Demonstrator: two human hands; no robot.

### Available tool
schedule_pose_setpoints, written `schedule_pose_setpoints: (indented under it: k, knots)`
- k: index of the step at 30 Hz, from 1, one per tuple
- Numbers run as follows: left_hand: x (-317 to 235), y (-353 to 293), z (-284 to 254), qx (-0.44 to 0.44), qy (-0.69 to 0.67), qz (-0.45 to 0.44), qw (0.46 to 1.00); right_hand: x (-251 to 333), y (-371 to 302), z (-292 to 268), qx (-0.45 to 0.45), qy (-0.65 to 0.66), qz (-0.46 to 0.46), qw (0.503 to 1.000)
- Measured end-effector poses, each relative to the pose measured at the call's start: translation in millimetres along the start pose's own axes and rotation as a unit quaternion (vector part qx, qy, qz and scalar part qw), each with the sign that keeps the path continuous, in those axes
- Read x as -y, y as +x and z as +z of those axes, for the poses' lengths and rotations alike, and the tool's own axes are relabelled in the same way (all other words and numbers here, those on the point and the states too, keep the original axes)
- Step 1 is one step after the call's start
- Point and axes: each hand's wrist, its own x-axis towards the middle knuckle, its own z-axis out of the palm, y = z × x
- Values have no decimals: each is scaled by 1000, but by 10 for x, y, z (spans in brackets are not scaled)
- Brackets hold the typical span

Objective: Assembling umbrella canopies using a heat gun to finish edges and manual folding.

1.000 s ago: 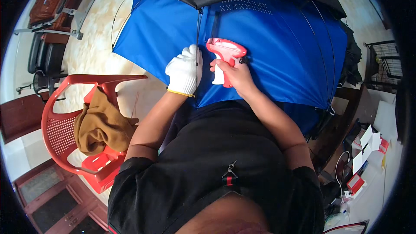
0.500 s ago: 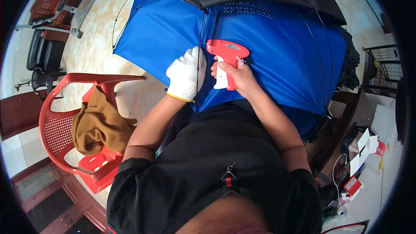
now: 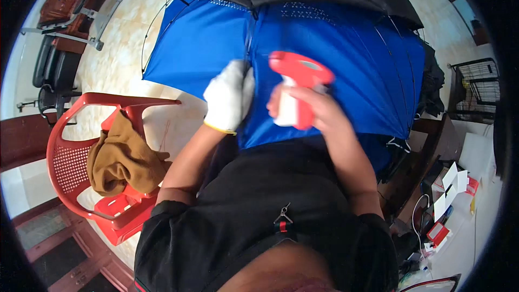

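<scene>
Red tagging gun (image 3: 301, 77) shifted right

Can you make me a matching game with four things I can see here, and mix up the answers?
Things:
1. glove
2. gun-shaped tool
3. cloth
4. fabric behind the tool

Clues:
A. on the red chair
B. bright blue
C. worn on the left hand
D. held in the right hand

Pairs: 1-C, 2-D, 3-A, 4-B

Red plastic chair (image 3: 69, 172) on pale marbled floor (image 3: 120, 43)
</scene>
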Motion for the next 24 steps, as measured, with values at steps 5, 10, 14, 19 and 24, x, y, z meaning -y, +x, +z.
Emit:
schedule_pose_setpoints:
  k: [5,10,14,19,24]
  knots:
    - [299,223,-293,-2,-307,-125,944,745,-1472,-230,-261,-212,-388,858]
    - [642,415,-245,72,-410,-101,904,861,-2050,-1301,-536,-70,-404,738]
    - [859,447,-552,96,-421,-163,887,664,-1769,-1136,-437,-12,-326,838]
    - [2586,686,-1038,90,-373,-312,869,27,-1307,-421,-209,-72,-185,957]
    - [361,1255,-1302,-130,45,-13,990,-287,-1043,84,-50,-167,-38,984]
